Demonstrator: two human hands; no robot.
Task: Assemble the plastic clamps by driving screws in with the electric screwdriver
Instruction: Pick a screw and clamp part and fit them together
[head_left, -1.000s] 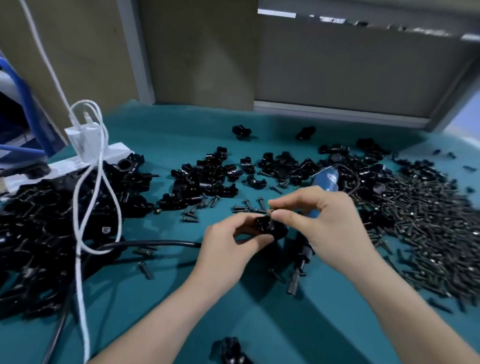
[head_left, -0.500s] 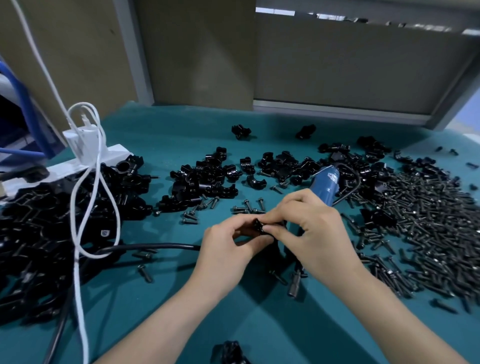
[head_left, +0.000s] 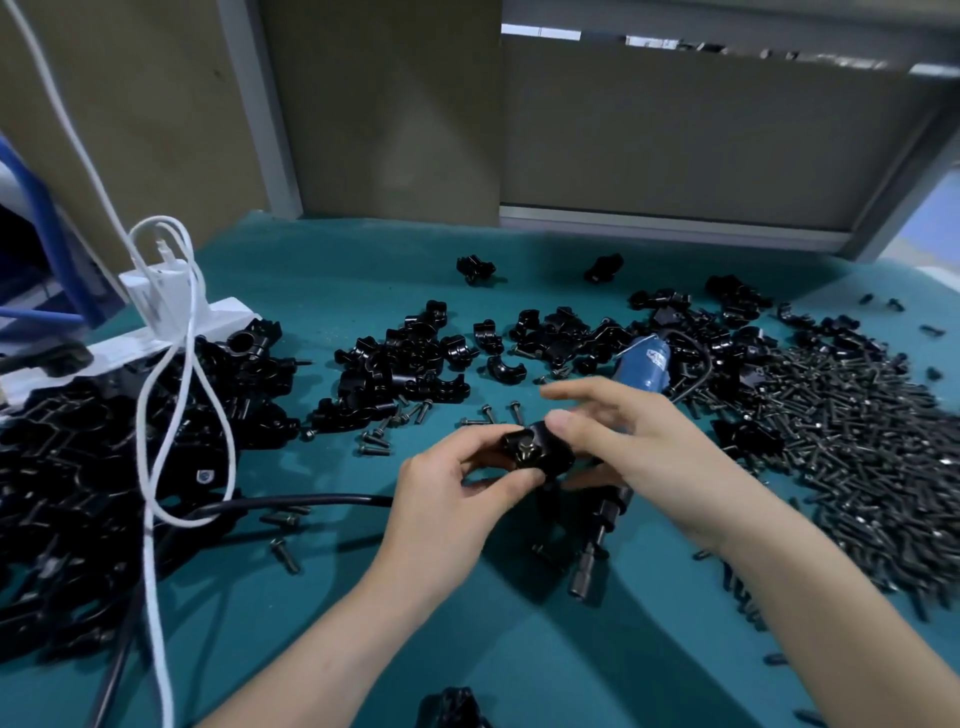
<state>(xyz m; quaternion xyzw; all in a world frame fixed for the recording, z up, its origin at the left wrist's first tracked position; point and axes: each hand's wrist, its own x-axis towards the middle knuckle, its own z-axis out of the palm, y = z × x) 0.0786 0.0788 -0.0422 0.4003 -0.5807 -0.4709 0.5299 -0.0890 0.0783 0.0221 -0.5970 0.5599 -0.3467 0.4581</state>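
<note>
Black plastic clamp (head_left: 537, 452), screw (head_left: 525, 446) perched on top, sits pinched above the desk (head_left: 311, 270) by left hand (head_left: 452, 499), right hand (head_left: 634, 447) fingers apart beside it; best keep screw upright before fetching the electric screwdriver (head_left: 644, 364) lying underneath.

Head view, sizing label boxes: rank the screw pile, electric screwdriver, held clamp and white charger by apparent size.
1. screw pile
2. electric screwdriver, partly hidden
3. held clamp and white charger look alike; the clamp is nearer, so unranked.
</note>
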